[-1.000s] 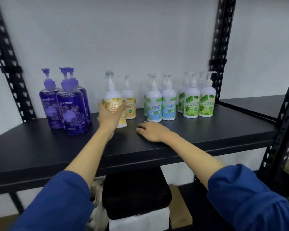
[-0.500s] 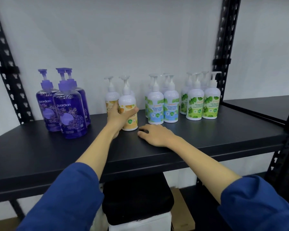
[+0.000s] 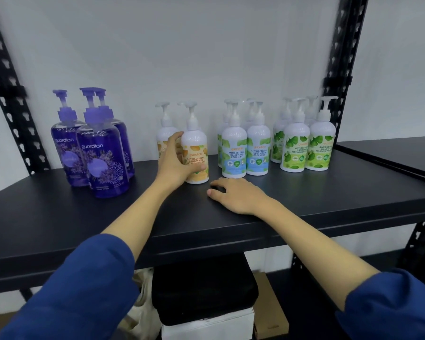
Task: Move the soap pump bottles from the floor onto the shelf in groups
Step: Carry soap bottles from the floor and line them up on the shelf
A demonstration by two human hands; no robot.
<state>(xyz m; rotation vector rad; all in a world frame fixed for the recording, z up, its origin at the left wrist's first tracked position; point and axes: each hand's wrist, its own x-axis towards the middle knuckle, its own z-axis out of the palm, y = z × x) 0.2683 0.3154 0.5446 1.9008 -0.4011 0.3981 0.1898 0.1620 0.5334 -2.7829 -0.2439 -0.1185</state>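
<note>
On the black shelf (image 3: 329, 192) stand grouped pump bottles: three purple ones (image 3: 101, 155) at the left, two orange-label ones in the middle, several blue-label ones (image 3: 245, 153) and several green-label ones (image 3: 307, 148) to the right. My left hand (image 3: 176, 163) grips the front orange-label bottle (image 3: 197, 153), which stands upright on the shelf; the second orange-label bottle (image 3: 166, 133) is behind it, partly hidden by my fingers. My right hand (image 3: 236, 195) rests on the shelf just in front of the blue-label group, fingers loosely bent, holding nothing.
Black perforated uprights (image 3: 12, 99) (image 3: 339, 69) frame the shelf against a white wall. A second black shelf (image 3: 390, 153) adjoins at the right. Below sit a black case (image 3: 204, 293) on a white box (image 3: 206, 325), a brown carton (image 3: 268, 305) and a pale bag (image 3: 142, 312).
My left hand slid the orange-label bottle to the right, in front of the other orange-label bottle and closer to the blue-label group. My right hand stayed on the shelf.
</note>
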